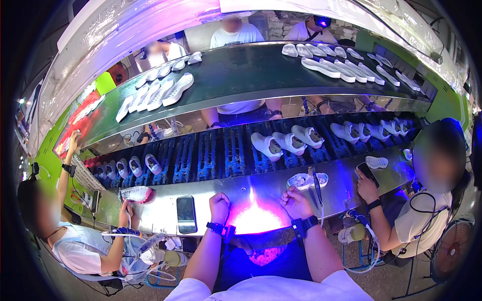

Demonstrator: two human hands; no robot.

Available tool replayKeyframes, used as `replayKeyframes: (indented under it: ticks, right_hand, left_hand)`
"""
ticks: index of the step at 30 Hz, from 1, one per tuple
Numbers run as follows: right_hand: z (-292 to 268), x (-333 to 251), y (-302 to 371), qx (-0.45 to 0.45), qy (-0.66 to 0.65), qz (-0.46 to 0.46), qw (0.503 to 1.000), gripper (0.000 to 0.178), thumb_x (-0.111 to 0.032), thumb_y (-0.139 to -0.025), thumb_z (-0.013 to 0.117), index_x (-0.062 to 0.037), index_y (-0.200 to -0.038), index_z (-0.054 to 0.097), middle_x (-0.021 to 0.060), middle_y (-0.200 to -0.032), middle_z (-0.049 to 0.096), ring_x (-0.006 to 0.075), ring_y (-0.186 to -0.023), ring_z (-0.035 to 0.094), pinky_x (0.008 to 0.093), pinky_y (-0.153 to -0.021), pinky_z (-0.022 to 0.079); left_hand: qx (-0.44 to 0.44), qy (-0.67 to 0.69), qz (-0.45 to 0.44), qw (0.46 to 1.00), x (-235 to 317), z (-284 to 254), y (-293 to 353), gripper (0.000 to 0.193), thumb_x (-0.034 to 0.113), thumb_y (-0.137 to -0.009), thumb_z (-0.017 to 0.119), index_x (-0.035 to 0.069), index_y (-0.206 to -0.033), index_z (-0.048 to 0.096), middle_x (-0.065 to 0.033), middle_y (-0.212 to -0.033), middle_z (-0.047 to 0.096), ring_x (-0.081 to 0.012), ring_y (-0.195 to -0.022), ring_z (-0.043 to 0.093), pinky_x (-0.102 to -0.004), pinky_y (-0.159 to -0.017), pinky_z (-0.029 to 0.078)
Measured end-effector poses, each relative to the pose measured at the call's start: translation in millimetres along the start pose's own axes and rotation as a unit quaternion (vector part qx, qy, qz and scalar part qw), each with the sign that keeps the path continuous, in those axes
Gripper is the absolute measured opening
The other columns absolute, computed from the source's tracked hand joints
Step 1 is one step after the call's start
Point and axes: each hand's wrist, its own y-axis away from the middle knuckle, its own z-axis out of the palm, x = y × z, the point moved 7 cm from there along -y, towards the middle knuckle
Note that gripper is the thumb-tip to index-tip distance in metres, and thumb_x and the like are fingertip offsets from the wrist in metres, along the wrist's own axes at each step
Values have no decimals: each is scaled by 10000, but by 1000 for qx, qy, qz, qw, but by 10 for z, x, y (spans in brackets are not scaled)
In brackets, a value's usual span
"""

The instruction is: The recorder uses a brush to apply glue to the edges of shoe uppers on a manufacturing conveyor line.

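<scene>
Over the metal ledge (165, 213) at the front of the bench, my left hand (219, 207) has its fingers curled closed. Across from it, my right hand (296, 203) is closed in a pinch. Whatever either hand may hold is too small or hidden to make out. A glaring pink-white light (257, 218) shines on the ledge between them. Left of my left hand lies a black smartphone (186, 214). Just beyond my right hand sits a white shoe sole (307, 180), and a thin dark tool with a cord (317, 188) stands beside it.
Behind the ledge runs a slatted conveyor (216, 155) carrying white shoes (288, 143). Above it, a green belt (236, 75) bears rows of white soles (160, 95). A co-worker at left handles a sole (135, 194); one at right holds a phone (368, 174). Others sit opposite.
</scene>
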Motion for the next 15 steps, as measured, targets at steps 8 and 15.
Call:
replayKeyframes:
  ticks: [8, 15]
  right_hand:
    - [7, -12, -6, -6, -3, -5, 1000, 107, -40, -942, 563, -117, -1014, 548, 98, -901, 578, 190, -793, 547, 334, -729, 452]
    - [2, -5, -5, -5, -6, -1, 1000, 113, -40, -944, 566, -115, -1026, 543, 101, -901, 578, 191, -794, 551, 335, -728, 455]
  left_hand:
    - [6, -18, 1, 1000, 43, 37, 2, 264, -161, -688, 401, 37, -631, 566, -18, -580, 536, -69, -485, 435, -226, -457, 307]
    - [9, -26, 4, 1000, 45, 30, 3, 264, -161, -683, 403, 38, -629, 567, -15, -582, 537, -70, -491, 438, -227, -462, 311]
